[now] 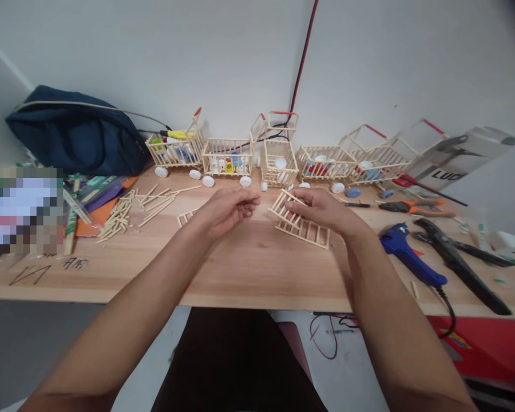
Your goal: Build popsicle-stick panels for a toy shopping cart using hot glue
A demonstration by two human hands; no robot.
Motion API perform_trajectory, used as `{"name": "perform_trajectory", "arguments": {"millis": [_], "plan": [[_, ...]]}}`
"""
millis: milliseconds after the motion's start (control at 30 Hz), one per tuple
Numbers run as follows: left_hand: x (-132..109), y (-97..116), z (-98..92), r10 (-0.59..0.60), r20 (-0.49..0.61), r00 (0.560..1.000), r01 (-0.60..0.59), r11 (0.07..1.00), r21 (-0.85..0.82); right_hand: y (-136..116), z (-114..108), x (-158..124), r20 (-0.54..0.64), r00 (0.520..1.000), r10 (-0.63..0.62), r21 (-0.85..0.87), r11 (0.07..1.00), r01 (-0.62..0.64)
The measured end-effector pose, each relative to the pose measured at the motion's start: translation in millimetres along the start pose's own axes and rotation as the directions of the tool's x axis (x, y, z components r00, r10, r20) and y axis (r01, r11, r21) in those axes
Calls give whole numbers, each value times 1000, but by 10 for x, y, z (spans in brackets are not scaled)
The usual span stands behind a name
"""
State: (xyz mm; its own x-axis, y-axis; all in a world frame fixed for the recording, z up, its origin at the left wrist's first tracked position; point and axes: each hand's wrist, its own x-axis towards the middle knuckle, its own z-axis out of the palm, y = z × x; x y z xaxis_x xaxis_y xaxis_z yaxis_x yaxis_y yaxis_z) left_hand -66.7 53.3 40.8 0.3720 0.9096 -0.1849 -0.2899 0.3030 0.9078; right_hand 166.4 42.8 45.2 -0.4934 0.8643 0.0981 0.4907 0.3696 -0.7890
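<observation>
My right hand grips a small frame of wooden sticks, two ladder-like panels joined at an angle, held just above the wooden table. My left hand hovers a little to the left of it with fingers curled and pinched together; what they pinch is too small to make out. A loose ladder panel lies flat on the table beside my left wrist.
Several stick-built carts with bottle-cap wheels line the back wall. A pile of loose sticks lies left. A blue glue gun, pliers and black tools lie right. A dark bag sits back left.
</observation>
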Motion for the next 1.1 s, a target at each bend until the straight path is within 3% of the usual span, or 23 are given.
{"name": "perform_trajectory", "arguments": {"millis": [100, 233, 700, 833, 900, 967, 1033, 1100], "plan": [[-2, -92, 66, 8, -34, 999, -1, 982, 191, -35, 12, 7, -32, 999, -31, -41, 999, 30], [-21, -183, 109, 38, 16, 999, -41, 915, 402, -67, 48, 32, -80, 995, -66, -121, 991, 56], [1, -252, 98, 72, -5, 997, -62, 882, 466, -88, 158, 59, -187, 964, -190, -326, 937, 122], [6, -218, 66, 145, 23, 989, -130, 795, 593, -76, 123, 50, -213, 958, -193, -348, 931, 110], [-78, -143, 121, 259, 24, 966, -211, 723, 657, -46, 71, 36, -257, 950, -179, -363, 929, 77], [-270, -30, 251, 328, 52, 943, -284, 713, 641, -9, 23, 26, -304, 941, -149, -356, 934, 33], [-552, 83, 431, 239, 196, 951, -309, 765, 565, 16, 0, 25, -322, 939, -118, -337, 941, 3], [-855, 139, 598, 101, 370, 924, -296, 800, 521, 19, 9, 31, -307, 946, -103, -330, 944, -4]]}}
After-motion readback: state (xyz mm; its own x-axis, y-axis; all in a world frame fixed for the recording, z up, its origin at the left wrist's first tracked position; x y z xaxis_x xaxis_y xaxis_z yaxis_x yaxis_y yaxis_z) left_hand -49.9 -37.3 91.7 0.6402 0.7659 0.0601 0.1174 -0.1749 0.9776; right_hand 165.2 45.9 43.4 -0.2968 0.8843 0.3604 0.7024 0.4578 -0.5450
